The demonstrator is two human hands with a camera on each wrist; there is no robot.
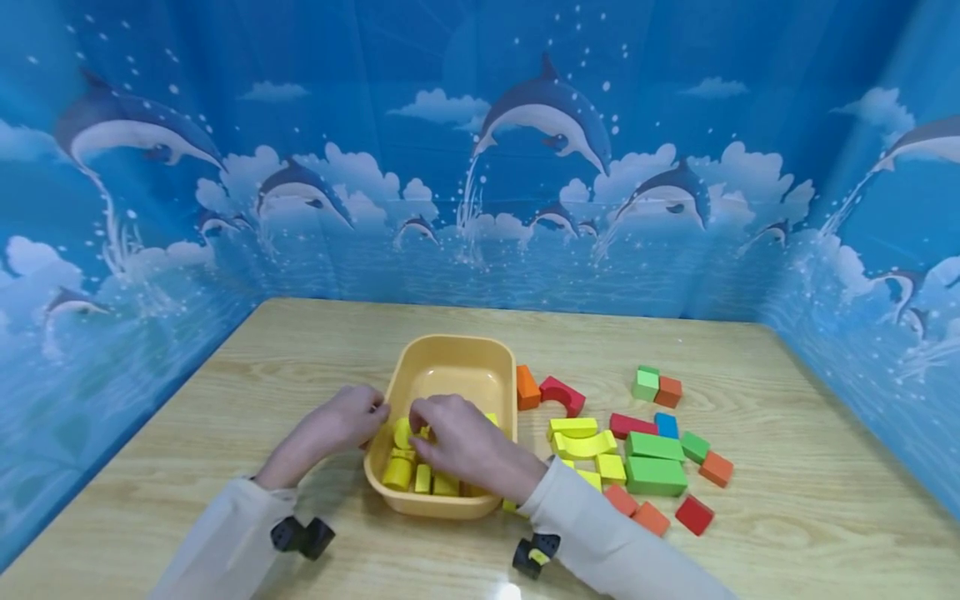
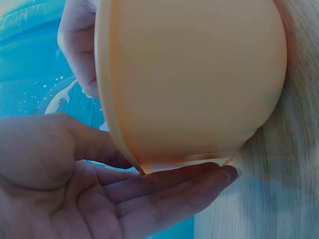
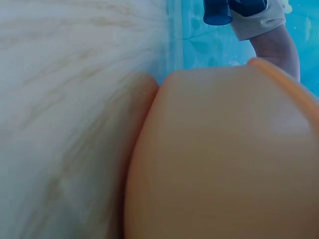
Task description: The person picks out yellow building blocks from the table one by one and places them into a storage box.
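Note:
A pale orange plastic bin [image 1: 457, 346] stands on the table with several yellow blocks in its near half, among them a yellow cylinder [image 1: 398, 472]. My left hand [image 1: 358, 417] holds the bin's left rim, thumb at the edge and fingers along the outer wall, as the left wrist view shows [image 2: 154, 199]. My right hand [image 1: 465, 442] reaches over the right side into the bin, its fingers bent above the yellow blocks. A round yellow block [image 1: 402, 433] lies right by its fingertips; I cannot tell whether they pinch a block.
Right of the bin lie more yellow blocks [image 1: 573, 427], two long green blocks [image 1: 655, 476], a red arch [image 1: 562, 396], an orange block [image 1: 527, 387], a blue block [image 1: 666, 425] and several small red and green ones. A dolphin-print curtain [image 1: 480, 250] closes off the table's back and sides.

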